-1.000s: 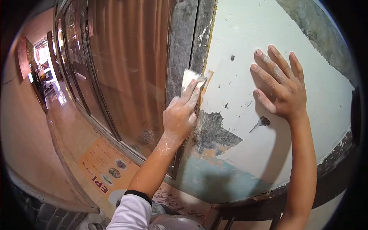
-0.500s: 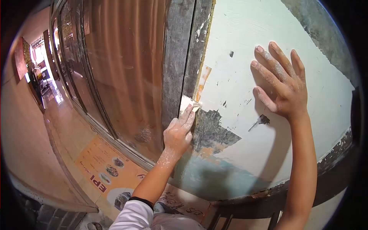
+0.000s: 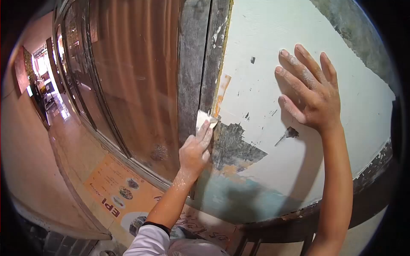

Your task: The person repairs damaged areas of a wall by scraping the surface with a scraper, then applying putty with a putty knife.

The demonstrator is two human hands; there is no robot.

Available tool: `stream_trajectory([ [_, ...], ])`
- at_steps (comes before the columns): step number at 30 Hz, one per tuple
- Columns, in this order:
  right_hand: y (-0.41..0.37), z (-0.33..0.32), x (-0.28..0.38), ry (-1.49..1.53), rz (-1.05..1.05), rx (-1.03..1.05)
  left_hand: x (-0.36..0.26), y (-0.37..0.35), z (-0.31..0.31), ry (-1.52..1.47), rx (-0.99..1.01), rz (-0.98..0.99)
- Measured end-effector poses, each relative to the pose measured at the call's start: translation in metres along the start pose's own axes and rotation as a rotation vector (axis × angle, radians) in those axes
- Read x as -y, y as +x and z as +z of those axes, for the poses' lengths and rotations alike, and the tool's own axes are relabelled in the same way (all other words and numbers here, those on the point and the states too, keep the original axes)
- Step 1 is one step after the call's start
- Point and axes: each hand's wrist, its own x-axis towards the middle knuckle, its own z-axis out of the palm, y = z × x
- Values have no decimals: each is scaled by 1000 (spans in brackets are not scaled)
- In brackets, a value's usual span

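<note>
My left hand (image 3: pixel 194 149), dusted with white powder, is closed on a small white flat scraper (image 3: pixel 204 119). Two fingers lie along its face, and its edge is at the seam between the dark wooden frame (image 3: pixel 191 59) and the white-painted panel (image 3: pixel 252 94). Just right of this hand is a grey patch (image 3: pixel 232 145) where the white coat is gone, with an orange strip (image 3: pixel 223 91) above it. My right hand (image 3: pixel 314 91) rests on the white panel with fingers spread, holding nothing. White powder covers its fingertips.
Left of the frame is a glass pane (image 3: pixel 132 77) with a brown curtain behind it. An orange printed banner (image 3: pixel 115 183) lies on the floor below. A corridor with bright light runs off at far left. Dark bars (image 3: pixel 252 247) stand at the bottom.
Both hands appear slightly further left as the view shifts a little. The scraper is tilted somewhat differently at the seam. My right hand stays on the panel.
</note>
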Motion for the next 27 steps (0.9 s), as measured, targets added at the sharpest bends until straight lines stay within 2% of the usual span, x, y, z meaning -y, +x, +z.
stream_trajectory([
  [3, 1, -1, 0, 1, -9, -6, -6, 18, -7, -45, -13, -11],
  [15, 0, 0, 0, 22, -1, -6, -4, 8, -2, -48, -16, -28],
  [27, -1, 1, 0, 0, -17, 0, -6, 34, -3, -54, -79, 32],
])
